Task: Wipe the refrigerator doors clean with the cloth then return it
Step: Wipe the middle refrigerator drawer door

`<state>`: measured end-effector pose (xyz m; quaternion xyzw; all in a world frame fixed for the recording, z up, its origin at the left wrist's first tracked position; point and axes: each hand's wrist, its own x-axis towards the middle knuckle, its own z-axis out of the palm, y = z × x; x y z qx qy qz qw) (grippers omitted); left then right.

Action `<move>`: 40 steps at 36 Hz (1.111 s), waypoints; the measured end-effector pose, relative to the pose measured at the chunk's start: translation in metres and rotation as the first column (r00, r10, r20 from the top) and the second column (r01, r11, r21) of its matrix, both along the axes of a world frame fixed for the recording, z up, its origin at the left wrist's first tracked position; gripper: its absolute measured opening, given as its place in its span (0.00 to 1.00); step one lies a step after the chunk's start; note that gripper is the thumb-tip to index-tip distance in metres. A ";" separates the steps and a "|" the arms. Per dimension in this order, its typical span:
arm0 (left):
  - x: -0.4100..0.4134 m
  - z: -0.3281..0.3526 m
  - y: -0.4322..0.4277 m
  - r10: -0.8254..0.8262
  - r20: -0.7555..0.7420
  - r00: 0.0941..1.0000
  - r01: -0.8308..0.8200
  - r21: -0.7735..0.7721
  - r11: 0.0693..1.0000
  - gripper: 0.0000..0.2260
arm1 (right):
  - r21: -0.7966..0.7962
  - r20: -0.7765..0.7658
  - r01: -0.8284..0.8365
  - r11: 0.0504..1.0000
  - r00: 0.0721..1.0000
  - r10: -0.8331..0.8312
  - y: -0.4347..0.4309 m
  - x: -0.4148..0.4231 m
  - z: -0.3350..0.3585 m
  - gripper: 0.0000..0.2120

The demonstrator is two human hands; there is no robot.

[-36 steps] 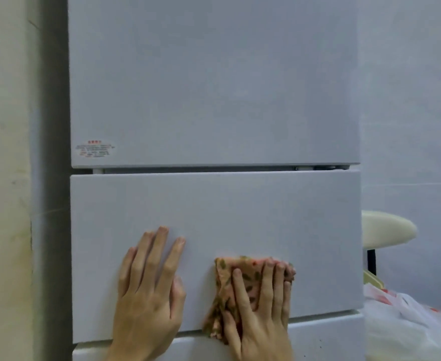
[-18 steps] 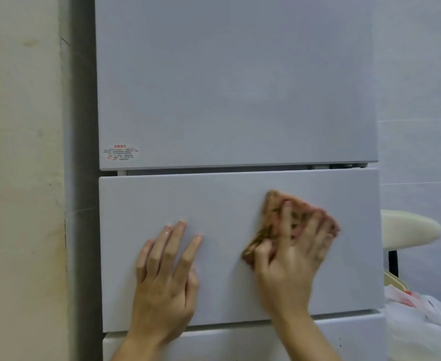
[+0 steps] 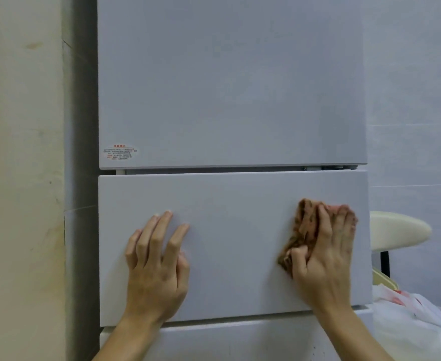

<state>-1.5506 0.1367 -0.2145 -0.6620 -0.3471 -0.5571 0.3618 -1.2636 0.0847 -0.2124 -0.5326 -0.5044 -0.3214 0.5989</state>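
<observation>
Brown patterned cloth [image 3: 301,231] bunched under my right hand [image 3: 326,256], thumb seemingly pinching it (blurred), pressed on pale grey middle refrigerator door [image 3: 240,201], right of frame. Left hand [image 3: 157,269] flat, fingers straight, bracing same door. Wiping step. Next: I sweep left, steady pressure.

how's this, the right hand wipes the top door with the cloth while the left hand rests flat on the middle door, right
Not the top door: the head view shows the right hand pressing the cloth on the middle door, near its right edge. The left hand does rest flat on the middle door.
</observation>
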 end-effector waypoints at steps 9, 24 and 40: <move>0.004 0.007 -0.002 -0.031 0.013 0.999 0.032 -0.008 0.999 0.20 | 0.046 0.102 0.114 0.992 0.988 -0.118 0.021 -0.051 0.003 0.35; -0.010 0.008 0.001 0.001 -0.046 0.999 0.000 0.014 1.000 0.19 | 0.058 -0.103 0.100 0.993 0.990 -0.093 0.013 0.003 0.021 0.29; -0.081 0.015 0.011 0.062 0.027 0.998 -0.063 0.019 0.998 0.23 | 0.219 0.152 0.022 0.976 0.987 -0.057 0.051 -0.189 0.051 0.24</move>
